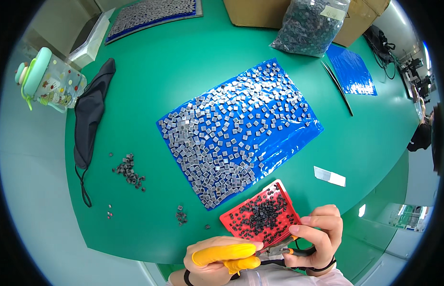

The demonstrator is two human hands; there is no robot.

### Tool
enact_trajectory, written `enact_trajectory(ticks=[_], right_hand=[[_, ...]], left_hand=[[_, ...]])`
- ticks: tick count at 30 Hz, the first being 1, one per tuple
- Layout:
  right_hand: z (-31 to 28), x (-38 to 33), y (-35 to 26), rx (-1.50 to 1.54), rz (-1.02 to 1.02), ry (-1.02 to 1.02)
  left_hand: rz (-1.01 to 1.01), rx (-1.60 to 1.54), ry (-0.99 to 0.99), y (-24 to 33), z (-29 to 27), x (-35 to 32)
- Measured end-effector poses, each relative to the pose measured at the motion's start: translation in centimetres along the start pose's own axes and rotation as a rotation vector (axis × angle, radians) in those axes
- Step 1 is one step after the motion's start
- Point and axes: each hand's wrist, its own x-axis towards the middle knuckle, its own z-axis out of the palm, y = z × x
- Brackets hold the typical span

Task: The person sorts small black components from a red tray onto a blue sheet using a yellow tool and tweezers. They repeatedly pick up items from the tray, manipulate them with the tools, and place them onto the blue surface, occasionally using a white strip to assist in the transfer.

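Note:
At the near edge of the table my right hand (322,238) grips a small pair of pliers (275,250) with orange-and-black handles, its metal jaws pointing left. My left hand (207,267) wears yellow finger cots (224,254) and has its fingertips pinched together close to the jaws. Whatever lies between those fingertips is too small to make out. Just beyond both hands, a shallow red tray (231,219) holds many tiny black parts (265,214). Farther off lies a blue plastic sheet (291,138) covered with small grey square pieces (183,128).
Loose dark pieces (129,170) and a smaller cluster (182,217) lie to the left. A black pouch (90,114), a clear bottle (59,81), tweezers (337,88), a white strip (329,176), a filled bag (308,28) and a cardboard box (255,13) surround the sheet.

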Motion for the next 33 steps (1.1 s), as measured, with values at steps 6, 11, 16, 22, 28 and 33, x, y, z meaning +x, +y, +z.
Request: enact_trajectory(ticks=[6,11,16,22,28,33], right_hand=[[-0.1,-0.2,0.1,-0.010,-0.001,-0.009],[-0.2,-0.2,-0.1,-0.028,-0.016,-0.010],[-0.5,-0.4,0.2,-0.033,-0.051,-0.035],[-0.6,-0.3,-0.1,-0.047,-0.058,-0.051],[-0.4,-0.3,-0.1,-0.054,-0.067,-0.052],[-0.6,0.0,0.2,-0.046,-0.018,0.017]], left_hand=[[-0.010,0.036,-0.090,-0.2,-0.4,0.5],[-0.009,-0.112,-0.041,-0.2,0.9,0.3],[0.047,-0.045,-0.161,-0.2,0.8,0.8],[0.059,-0.098,-0.271,-1.5,0.1,0.5],[0.043,0.069,-0.324,-2.0,-1.1,0.4],[0.040,-0.126,-0.064,0.6,1.6,1.2]])
